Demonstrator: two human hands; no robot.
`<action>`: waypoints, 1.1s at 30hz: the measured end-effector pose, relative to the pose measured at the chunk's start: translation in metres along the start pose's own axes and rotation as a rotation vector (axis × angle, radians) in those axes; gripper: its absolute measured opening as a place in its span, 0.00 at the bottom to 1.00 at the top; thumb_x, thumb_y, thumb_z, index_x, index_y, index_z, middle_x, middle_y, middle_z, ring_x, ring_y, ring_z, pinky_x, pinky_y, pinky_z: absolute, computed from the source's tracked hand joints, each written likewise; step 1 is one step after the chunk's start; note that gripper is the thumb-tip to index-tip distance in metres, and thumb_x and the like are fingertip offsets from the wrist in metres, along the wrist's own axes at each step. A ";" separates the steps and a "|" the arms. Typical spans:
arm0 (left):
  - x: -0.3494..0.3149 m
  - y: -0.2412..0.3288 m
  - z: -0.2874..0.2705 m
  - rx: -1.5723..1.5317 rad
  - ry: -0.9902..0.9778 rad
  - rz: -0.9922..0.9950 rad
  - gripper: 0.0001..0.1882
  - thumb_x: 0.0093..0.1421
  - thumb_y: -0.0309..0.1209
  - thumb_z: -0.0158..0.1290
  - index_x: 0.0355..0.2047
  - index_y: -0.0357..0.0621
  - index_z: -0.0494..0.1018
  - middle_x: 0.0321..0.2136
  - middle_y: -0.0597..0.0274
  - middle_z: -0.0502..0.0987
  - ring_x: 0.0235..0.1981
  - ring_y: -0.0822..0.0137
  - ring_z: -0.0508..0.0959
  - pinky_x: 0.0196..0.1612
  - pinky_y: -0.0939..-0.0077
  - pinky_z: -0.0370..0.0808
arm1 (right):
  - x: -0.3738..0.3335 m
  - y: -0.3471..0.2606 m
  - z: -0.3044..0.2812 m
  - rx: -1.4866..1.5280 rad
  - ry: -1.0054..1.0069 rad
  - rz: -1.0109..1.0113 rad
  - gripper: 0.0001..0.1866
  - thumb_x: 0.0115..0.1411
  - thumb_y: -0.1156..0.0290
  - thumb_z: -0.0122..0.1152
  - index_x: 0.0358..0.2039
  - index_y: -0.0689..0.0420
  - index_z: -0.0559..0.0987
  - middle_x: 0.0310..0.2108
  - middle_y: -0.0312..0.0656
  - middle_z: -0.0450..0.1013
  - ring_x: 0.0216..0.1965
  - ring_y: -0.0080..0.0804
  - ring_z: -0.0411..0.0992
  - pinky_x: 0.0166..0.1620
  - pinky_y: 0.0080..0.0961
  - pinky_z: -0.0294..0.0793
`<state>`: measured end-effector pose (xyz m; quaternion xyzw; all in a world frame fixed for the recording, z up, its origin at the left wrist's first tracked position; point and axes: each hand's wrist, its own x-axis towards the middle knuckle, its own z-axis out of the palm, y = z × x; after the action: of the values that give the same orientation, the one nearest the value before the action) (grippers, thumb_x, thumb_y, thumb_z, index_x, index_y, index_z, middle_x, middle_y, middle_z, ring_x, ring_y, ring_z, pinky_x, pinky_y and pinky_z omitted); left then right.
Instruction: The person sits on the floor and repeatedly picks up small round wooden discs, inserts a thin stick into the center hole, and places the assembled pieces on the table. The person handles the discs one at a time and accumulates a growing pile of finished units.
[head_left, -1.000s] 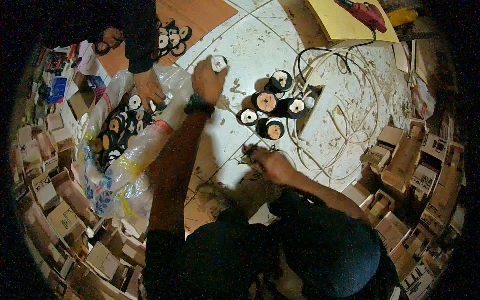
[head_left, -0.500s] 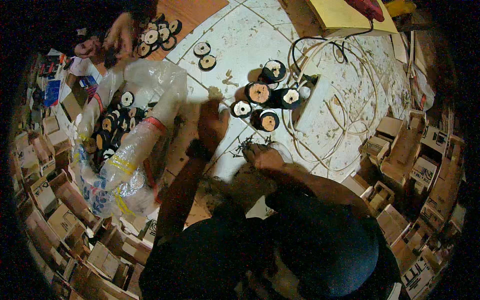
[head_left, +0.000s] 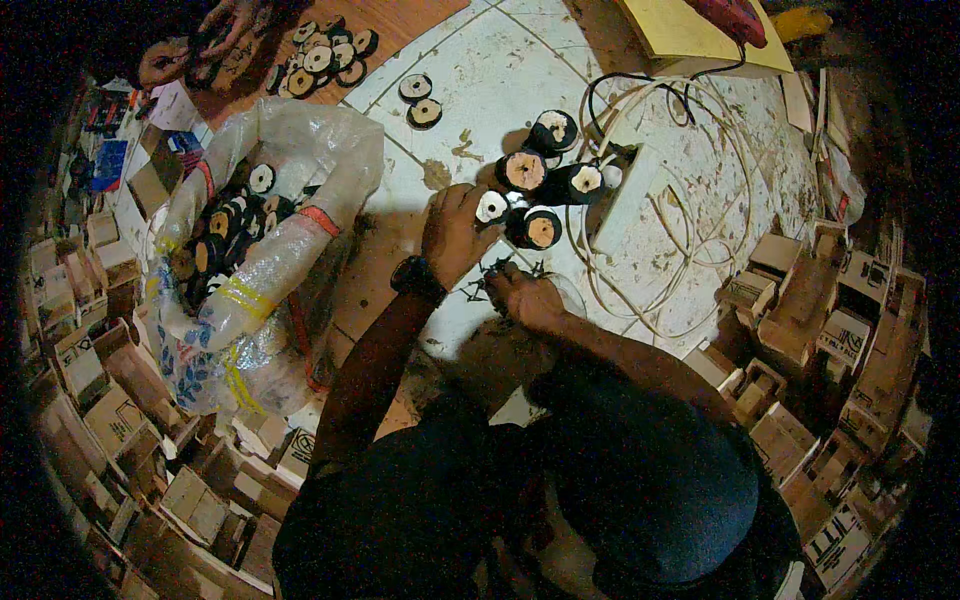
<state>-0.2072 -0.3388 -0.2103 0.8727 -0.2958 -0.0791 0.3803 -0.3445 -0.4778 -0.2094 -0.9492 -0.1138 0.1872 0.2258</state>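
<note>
The left hand (head_left: 455,232) pinches a white-faced black roll (head_left: 491,207) beside the other rolls (head_left: 545,190) to keep them grouped — the right hand (head_left: 525,297) clutches spiky wire bits (head_left: 478,289) nearby.

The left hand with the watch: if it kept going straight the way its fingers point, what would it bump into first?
Most likely the white-ended black spool at the fingertips of the left hand, at the near edge of the spool cluster; depth is uncertain.

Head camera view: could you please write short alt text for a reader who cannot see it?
Seen from above, a person's left hand touches a white-ended black spool in a cluster on a tiled floor, while the right hand rests nearby. A clear bag of spools lies at left.
</note>
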 end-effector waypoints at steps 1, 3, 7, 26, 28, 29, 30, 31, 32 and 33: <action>-0.002 -0.001 0.001 -0.046 0.028 0.010 0.30 0.45 0.35 0.61 0.48 0.40 0.66 0.41 0.50 0.70 0.44 0.50 0.67 0.49 0.59 0.63 | 0.000 0.001 0.002 -0.013 0.031 -0.017 0.16 0.58 0.66 0.47 0.45 0.56 0.70 0.44 0.51 0.69 0.30 0.46 0.75 0.27 0.41 0.76; -0.009 0.000 -0.001 -0.121 0.029 -0.035 0.29 0.45 0.34 0.61 0.48 0.41 0.66 0.41 0.50 0.70 0.45 0.50 0.67 0.49 0.59 0.63 | 0.000 0.003 0.005 -0.041 0.042 -0.043 0.14 0.58 0.66 0.47 0.44 0.56 0.71 0.42 0.51 0.70 0.28 0.46 0.75 0.26 0.41 0.76; -0.037 0.011 -0.009 -0.349 0.200 -0.156 0.28 0.44 0.31 0.63 0.46 0.40 0.67 0.37 0.50 0.72 0.40 0.51 0.72 0.44 0.61 0.69 | 0.000 0.010 0.007 0.008 -0.036 -0.020 0.14 0.57 0.67 0.47 0.42 0.57 0.71 0.39 0.51 0.71 0.27 0.47 0.75 0.25 0.42 0.74; -0.094 -0.008 0.001 -0.668 0.086 -0.543 0.23 0.45 0.28 0.61 0.41 0.32 0.68 0.33 0.51 0.75 0.33 0.67 0.76 0.34 0.72 0.76 | 0.004 -0.008 -0.017 -0.006 -0.126 0.032 0.13 0.57 0.67 0.49 0.42 0.55 0.73 0.40 0.51 0.71 0.31 0.47 0.75 0.29 0.40 0.76; -0.090 -0.015 0.000 -0.279 0.144 -0.441 0.27 0.40 0.27 0.65 0.42 0.33 0.68 0.33 0.48 0.76 0.34 0.67 0.78 0.34 0.71 0.78 | 0.003 -0.006 -0.018 -0.092 -0.170 -0.052 0.15 0.54 0.69 0.50 0.43 0.52 0.74 0.30 0.49 0.75 0.26 0.45 0.75 0.27 0.39 0.74; -0.090 -0.015 0.000 -0.358 0.180 -0.432 0.27 0.41 0.27 0.64 0.42 0.33 0.68 0.33 0.50 0.76 0.34 0.67 0.78 0.35 0.71 0.78 | 0.002 -0.006 -0.020 -0.061 -0.138 -0.067 0.15 0.54 0.69 0.50 0.42 0.54 0.74 0.30 0.49 0.75 0.26 0.46 0.75 0.27 0.39 0.74; -0.088 -0.014 -0.001 -0.439 0.215 -0.420 0.26 0.41 0.27 0.64 0.42 0.34 0.69 0.33 0.51 0.76 0.34 0.67 0.78 0.36 0.72 0.78 | 0.001 -0.006 -0.023 -0.032 -0.112 -0.065 0.14 0.54 0.69 0.51 0.41 0.56 0.74 0.30 0.49 0.75 0.27 0.46 0.75 0.27 0.40 0.74; -0.087 -0.012 -0.002 -0.519 0.215 -0.430 0.26 0.41 0.26 0.64 0.42 0.34 0.69 0.34 0.52 0.76 0.35 0.66 0.78 0.37 0.72 0.77 | 0.000 -0.007 -0.026 -0.003 -0.090 -0.055 0.14 0.53 0.70 0.52 0.40 0.57 0.75 0.30 0.49 0.75 0.27 0.46 0.75 0.28 0.41 0.74; -0.087 -0.008 -0.003 -0.599 0.222 -0.414 0.24 0.45 0.26 0.62 0.43 0.33 0.69 0.35 0.54 0.76 0.35 0.68 0.77 0.39 0.74 0.76 | 0.001 -0.010 -0.029 0.009 -0.040 -0.045 0.12 0.58 0.64 0.51 0.40 0.55 0.74 0.35 0.49 0.75 0.29 0.42 0.76 0.29 0.38 0.75; -0.088 -0.005 -0.006 -0.634 0.156 -0.446 0.23 0.46 0.26 0.61 0.43 0.33 0.69 0.35 0.55 0.75 0.35 0.69 0.77 0.39 0.74 0.75 | 0.001 -0.013 -0.033 0.222 0.053 0.004 0.13 0.60 0.63 0.49 0.40 0.56 0.73 0.33 0.49 0.75 0.29 0.42 0.76 0.29 0.38 0.75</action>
<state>-0.2737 -0.2817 -0.2172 0.7582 -0.0300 -0.1805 0.6258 -0.3316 -0.4785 -0.1767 -0.9233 -0.0846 0.1739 0.3319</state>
